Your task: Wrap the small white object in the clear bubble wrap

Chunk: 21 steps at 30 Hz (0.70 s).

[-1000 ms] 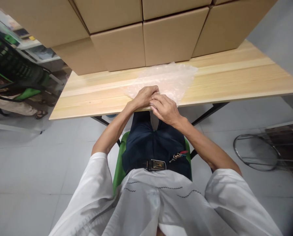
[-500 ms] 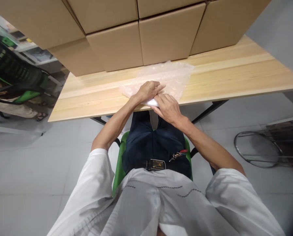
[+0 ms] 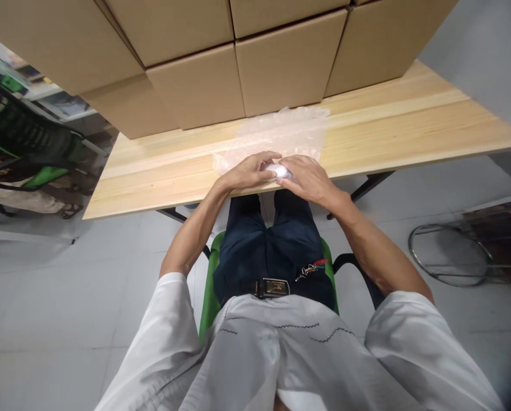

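A sheet of clear bubble wrap (image 3: 281, 132) lies on the wooden table (image 3: 409, 131) near its front edge. My left hand (image 3: 249, 170) and my right hand (image 3: 305, 177) rest side by side on the sheet's near part. Between their fingertips shows a small white object (image 3: 277, 170), wrapped in the plastic. Both hands curl their fingers around it and press it against the tabletop.
Several stacked cardboard boxes (image 3: 238, 74) fill the back of the table. A green and black chair (image 3: 28, 142) stands at the left, and a round metal stool frame (image 3: 450, 257) at the right on the tiled floor. I sit on a green chair (image 3: 208, 285).
Both hands have moved forward from the table's edge onto the top, rolling the white object and the near end of the bubble wrap away from me.
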Tool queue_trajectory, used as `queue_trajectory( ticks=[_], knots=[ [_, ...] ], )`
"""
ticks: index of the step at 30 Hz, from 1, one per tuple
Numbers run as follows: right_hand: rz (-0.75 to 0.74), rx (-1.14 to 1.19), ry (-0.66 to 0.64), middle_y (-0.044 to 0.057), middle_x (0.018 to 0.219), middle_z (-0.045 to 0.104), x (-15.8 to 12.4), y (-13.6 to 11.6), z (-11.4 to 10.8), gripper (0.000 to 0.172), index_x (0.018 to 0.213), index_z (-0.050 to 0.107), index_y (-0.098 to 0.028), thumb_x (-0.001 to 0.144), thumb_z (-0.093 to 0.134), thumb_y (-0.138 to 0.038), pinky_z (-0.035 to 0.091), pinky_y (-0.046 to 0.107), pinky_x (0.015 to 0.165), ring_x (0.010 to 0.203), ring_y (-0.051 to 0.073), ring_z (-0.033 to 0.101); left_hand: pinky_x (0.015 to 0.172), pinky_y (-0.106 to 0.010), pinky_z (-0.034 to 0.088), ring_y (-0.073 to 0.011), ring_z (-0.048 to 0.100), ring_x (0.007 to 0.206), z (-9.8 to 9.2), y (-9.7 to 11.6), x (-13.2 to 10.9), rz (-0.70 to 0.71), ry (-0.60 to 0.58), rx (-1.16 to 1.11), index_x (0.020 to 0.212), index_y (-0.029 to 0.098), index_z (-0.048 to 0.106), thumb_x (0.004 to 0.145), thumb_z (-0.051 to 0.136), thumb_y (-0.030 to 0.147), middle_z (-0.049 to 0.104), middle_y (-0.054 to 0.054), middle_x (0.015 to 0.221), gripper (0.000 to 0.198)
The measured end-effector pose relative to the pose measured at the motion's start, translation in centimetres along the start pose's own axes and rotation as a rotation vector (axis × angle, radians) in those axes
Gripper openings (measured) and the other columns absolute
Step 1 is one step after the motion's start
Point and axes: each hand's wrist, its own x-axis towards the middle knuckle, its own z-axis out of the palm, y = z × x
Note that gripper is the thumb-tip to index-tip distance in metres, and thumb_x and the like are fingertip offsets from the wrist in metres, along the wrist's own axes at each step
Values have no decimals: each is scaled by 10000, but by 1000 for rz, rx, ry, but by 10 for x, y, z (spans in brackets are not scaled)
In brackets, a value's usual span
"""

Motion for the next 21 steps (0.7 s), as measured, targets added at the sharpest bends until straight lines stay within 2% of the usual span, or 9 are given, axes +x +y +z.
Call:
queue_trajectory(
  ticks=[3, 6, 9, 13, 18, 21],
  knots=[
    [31, 75, 19, 194, 1839, 732, -5, 14, -5, 737, 1735, 757, -234, 1261, 481, -726, 479, 733, 1474, 1735, 459, 640, 1284, -510, 640, -361, 810, 1420, 17, -1, 3, 15, 54, 24, 1718, 170, 755, 1109, 809, 642, 821, -208, 1686, 772],
    [100, 105, 100, 218, 1870, 700, -4, 25, -5, 730, 1781, 722, -211, 1271, 431, -644, 496, 743, 1468, 1751, 451, 629, 1301, -543, 626, -370, 808, 1432, 24, -1, 5, 22, 67, 60, 1801, 166, 695, 1137, 796, 571, 802, -222, 1709, 784],
    [154, 64, 128, 247, 1723, 797, 1, 31, -3, 682, 1736, 749, -177, 1215, 516, -551, 542, 771, 1396, 1585, 484, 719, 1291, -555, 627, -375, 804, 1438, 23, -2, 7, 12, 69, 69, 1836, 171, 672, 1137, 800, 544, 814, -220, 1694, 803],
    [186, 29, 143, 210, 1475, 886, 7, 33, -4, 609, 1650, 806, -193, 1132, 611, -449, 602, 696, 1300, 1371, 452, 765, 1283, -545, 636, -357, 814, 1413, 18, -5, 13, 45, 48, 21, 1793, 202, 730, 1131, 810, 624, 801, -203, 1746, 789],
    [227, 51, 122, 186, 1444, 903, 11, 32, -10, 556, 1524, 865, -199, 1032, 621, -281, 656, 565, 1171, 1255, 398, 814, 1304, -528, 635, -382, 809, 1486, 9, -7, 23, 84, 5, -21, 1687, 180, 809, 1094, 833, 800, 803, -232, 1740, 858],
    [276, 76, 148, 146, 1305, 928, 11, 30, -14, 535, 1439, 887, -217, 989, 597, -231, 657, 511, 1079, 1132, 368, 837, 1237, -495, 655, -351, 830, 1379, 4, -5, 26, 70, -27, 29, 1624, 163, 845, 1096, 825, 743, 866, -215, 1601, 785]
  ],
)
